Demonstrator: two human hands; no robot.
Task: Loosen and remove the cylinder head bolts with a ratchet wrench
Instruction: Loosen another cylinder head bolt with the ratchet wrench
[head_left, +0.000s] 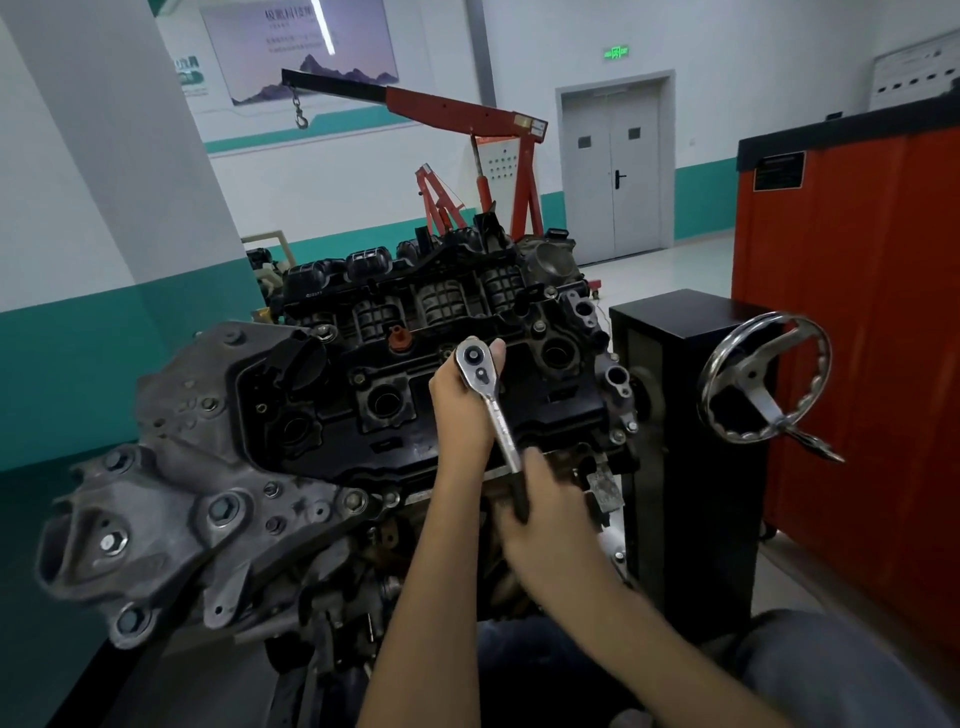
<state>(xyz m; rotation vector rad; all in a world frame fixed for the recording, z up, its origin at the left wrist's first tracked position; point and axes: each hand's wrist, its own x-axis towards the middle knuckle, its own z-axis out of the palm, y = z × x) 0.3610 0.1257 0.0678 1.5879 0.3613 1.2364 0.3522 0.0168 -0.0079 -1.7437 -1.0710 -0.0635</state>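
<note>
The chrome ratchet wrench with black grip (498, 415) spans our hands over the black plastic engine cover (337, 415), left hand (460, 400) clasping its head, right hand (550, 504) gripping the handle below; we judge a skewed pull could slip it off the hidden bolt and skin our knuckles.

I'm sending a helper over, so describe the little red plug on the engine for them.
Start at the black engine cover. Near its far edge, just left of the shiny head of the ratchet, stands a small plug. It is the only red part among black and grey ones.
</note>
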